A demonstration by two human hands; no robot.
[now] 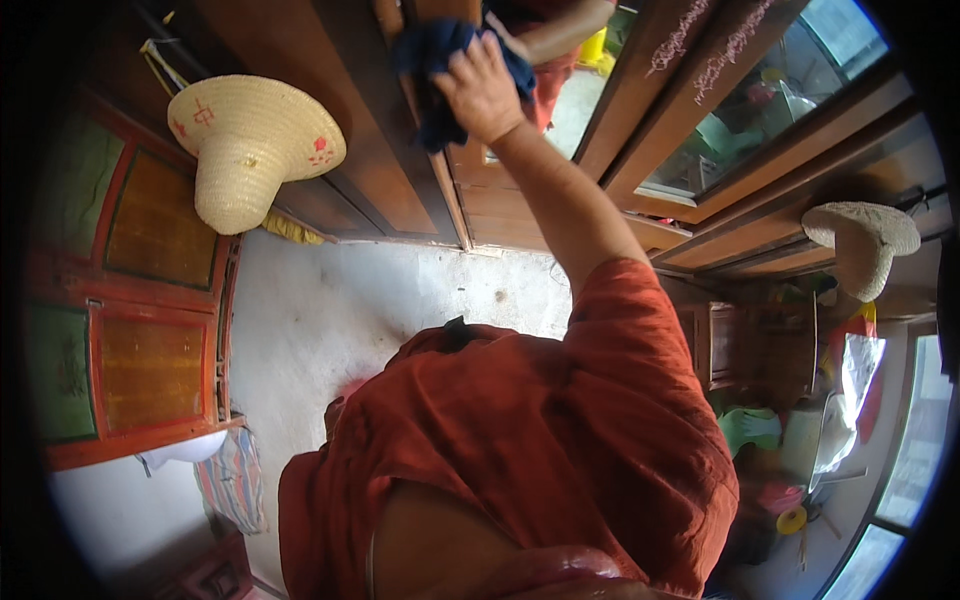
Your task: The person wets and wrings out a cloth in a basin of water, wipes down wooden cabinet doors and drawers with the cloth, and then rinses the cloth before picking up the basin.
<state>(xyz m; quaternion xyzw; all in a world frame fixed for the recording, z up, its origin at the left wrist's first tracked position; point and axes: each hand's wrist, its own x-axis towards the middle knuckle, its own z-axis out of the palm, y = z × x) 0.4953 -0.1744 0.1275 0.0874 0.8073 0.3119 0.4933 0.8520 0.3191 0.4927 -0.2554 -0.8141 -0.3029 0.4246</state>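
Note:
My right arm reaches up and forward to a tall wooden cabinet. Under my right hand is a bunched dark blue cloth, pressed against the cabinet's mirror panel and its brown wooden frame. My fingers bend over the cloth, and its folds stick out on both sides of them. Beside the hand, the mirror reflects an arm, red clothing and something yellow. My left hand is out of sight; my red shirt fills the lower middle.
A straw hat hangs on the cabinet at left, and another hat at right. Glass doors continue to the right. A red-framed cupboard stands at left, above a striped bag. Pale floor lies below.

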